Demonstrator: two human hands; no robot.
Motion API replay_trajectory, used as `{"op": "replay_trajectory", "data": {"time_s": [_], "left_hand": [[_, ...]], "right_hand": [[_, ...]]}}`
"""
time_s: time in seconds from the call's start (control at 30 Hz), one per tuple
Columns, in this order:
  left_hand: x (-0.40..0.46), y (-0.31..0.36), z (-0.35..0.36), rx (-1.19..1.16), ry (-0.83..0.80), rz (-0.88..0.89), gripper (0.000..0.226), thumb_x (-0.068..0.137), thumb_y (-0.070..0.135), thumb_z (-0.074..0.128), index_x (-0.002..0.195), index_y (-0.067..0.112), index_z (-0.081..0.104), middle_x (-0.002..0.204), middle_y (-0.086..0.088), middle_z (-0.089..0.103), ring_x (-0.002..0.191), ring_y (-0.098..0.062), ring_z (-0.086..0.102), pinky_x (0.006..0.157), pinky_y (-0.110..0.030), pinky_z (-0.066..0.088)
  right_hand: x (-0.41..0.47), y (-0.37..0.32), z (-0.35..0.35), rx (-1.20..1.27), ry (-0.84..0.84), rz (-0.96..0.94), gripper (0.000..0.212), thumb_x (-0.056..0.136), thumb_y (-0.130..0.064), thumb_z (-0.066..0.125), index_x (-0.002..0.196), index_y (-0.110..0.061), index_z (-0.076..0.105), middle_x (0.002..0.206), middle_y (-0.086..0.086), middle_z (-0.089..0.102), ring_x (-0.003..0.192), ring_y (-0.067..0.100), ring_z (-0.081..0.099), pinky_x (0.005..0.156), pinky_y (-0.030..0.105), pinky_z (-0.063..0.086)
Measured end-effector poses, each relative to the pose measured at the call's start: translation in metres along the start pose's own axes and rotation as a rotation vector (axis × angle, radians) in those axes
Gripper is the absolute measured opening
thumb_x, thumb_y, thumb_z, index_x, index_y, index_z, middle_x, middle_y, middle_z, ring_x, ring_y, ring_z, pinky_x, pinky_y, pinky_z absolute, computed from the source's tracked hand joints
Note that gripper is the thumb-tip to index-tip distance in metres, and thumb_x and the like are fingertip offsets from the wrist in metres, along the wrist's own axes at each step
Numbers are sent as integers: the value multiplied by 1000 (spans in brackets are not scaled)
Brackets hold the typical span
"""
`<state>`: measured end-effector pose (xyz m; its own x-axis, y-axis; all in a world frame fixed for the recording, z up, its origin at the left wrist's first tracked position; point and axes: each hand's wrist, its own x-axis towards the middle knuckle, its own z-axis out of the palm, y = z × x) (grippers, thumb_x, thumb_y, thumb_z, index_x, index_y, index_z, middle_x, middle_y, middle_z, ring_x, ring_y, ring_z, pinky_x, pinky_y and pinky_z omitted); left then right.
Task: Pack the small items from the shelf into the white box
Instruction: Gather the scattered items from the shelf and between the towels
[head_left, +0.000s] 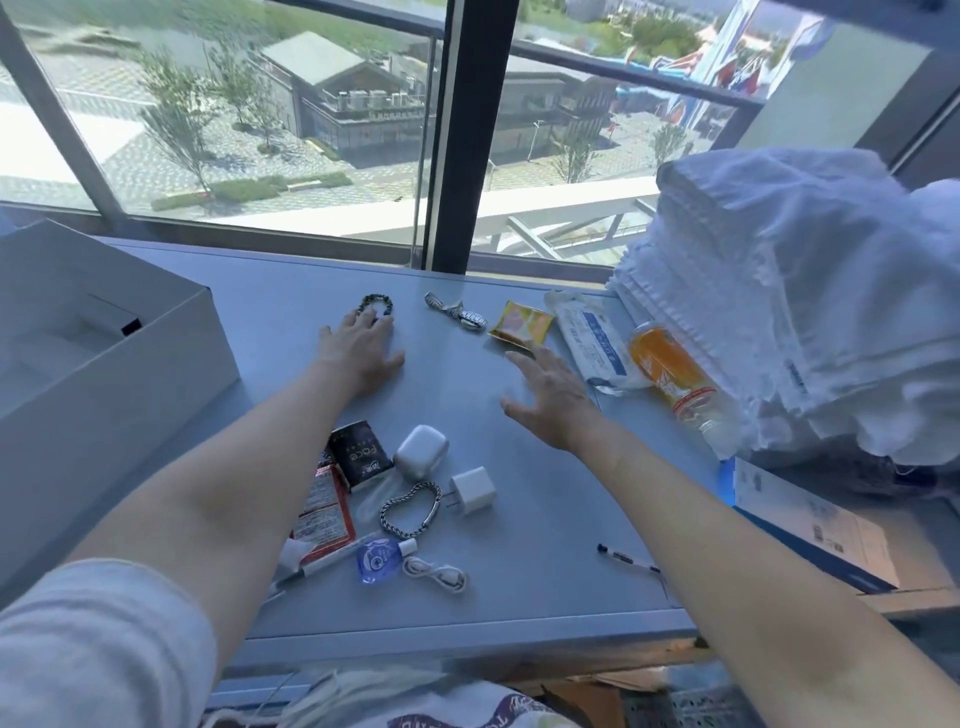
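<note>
Fingers of the left hand (358, 349) lay flat, holding nothing, touching the dark beaded bracelet (377, 305): light, floppy, rolls; grip across the loop. Right hand (549, 394) was open.

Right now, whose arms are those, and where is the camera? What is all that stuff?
There is no machine here. A person wears a camera on the head, so you look down along their two bare arms. The left hand reaches to a dark beaded bracelet and its fingertips touch it. The right hand hovers open near a yellow packet. Neither hand holds anything yet. On the grey shelf also lie a watch, an orange bottle, a white earbud case, a white charger plug and a silver bracelet. The open white box waits on the left.
</note>
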<state>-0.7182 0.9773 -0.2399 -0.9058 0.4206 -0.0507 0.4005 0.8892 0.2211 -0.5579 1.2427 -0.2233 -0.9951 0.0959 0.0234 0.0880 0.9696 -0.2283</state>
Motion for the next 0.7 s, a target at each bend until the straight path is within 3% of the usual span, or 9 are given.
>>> {"op": "replay_trajectory", "data": {"time_s": [0.13,0.47,0.7], "left_hand": [[-5,5,10,-38,40,13,71,96,61,44,154,22,33,159,-7,35,145,-29,33,115,-55,31],[-56,38,27,-150,-2,94,66,97,62,45,153,28,39,159,-5,38,144,-27,38,115,-51,33],[-106,68,32,-190,-17,102,60,100,57,47,150,26,44,157,-2,40,142,-27,40,114,-46,31]], "right_hand": [[8,3,-6,-5,0,6,75,93,-53,61,158,-27,35,169,3,20,153,26,22,120,43,24],[41,8,-13,-29,-55,32,80,95,-57,57,161,-28,25,169,6,17,154,30,20,122,43,23],[51,19,-12,-42,-143,60,79,95,-62,54,161,-31,22,171,1,10,157,29,10,125,49,19]]}}
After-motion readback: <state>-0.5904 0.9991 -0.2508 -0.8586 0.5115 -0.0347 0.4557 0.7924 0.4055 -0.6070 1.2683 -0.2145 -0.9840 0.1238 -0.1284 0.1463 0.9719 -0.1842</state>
